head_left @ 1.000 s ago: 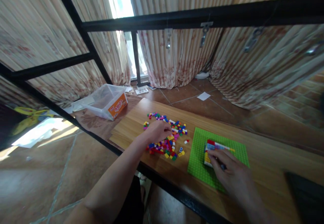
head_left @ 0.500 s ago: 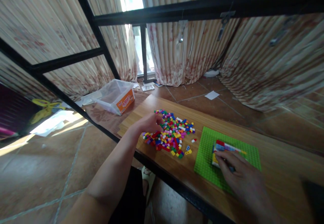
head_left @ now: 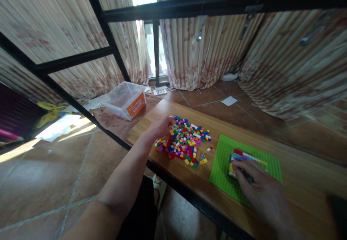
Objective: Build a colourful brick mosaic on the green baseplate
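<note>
A heap of small toy bricks (head_left: 187,142) in many colours lies loose on the wooden table. At its far left edge is my left hand (head_left: 162,125), fingers curled in and partly turned from view; whatever they hold is too small to make out. To the right, a green baseplate (head_left: 222,153) carries a low toy brick build (head_left: 238,155) with red, blue, white and yellow parts. My right hand (head_left: 256,180) grips this build at its near left side, thumb and fingers closed on it. Part of the build is hidden beneath that hand.
A clear plastic bin (head_left: 135,104) with an orange label stands on the floor cloth beyond the table (head_left: 162,106). A black metal frame (head_left: 114,50) crosses in front of striped curtains (head_left: 187,59). Papers (head_left: 229,101) lie on the tiled floor. A few stray bricks (head_left: 203,158) sit beside the heap.
My left hand has drawn in its fingers and moved slightly toward the heap's far left edge. My right hand stays on the brick build. The whole view has shifted a little.
</note>
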`<state>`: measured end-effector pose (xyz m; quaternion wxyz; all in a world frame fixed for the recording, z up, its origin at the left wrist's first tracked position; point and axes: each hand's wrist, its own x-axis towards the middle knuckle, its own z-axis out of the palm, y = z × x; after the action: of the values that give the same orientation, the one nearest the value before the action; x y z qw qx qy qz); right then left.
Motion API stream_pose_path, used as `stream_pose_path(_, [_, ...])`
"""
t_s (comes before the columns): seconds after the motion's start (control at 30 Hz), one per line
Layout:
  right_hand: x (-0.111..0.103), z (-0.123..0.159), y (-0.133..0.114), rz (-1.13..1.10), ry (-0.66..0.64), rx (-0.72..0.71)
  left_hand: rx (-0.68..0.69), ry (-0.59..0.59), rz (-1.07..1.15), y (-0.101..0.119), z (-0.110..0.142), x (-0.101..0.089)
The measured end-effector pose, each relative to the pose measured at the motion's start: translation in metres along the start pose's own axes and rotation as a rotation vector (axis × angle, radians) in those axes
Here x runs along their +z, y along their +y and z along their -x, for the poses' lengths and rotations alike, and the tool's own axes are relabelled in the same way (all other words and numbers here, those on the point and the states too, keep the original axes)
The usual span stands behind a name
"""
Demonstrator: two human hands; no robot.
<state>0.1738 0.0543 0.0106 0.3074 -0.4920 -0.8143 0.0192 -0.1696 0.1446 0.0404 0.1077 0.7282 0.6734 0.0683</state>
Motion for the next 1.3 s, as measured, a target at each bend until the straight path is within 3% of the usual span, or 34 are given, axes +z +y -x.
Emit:
stream_pose_path(0.33, [0.000, 0.000, -0.001, 0.003, -0.011, -0.002, 0.119, -0.029, 0.098, 0.013, -0.001, 0.003])
stream_pose_path(0.7, [0.000, 0.002, 0.002, 0.000, -0.054, 0.057, 0.110, -0.140, 0.032, -0.005, 0.005, -0.008])
stream_pose_path(1.0, [0.003, 0.003, 0.001, -0.023, -0.040, 0.028, 0.125, -0.107, 0.076, 0.006, 0.001, 0.001])
stream_pose_path(1.3, [0.002, 0.002, 0.000, -0.023, -0.045, 0.029, -0.021, 0.004, -0.011, 0.006, -0.002, 0.003])
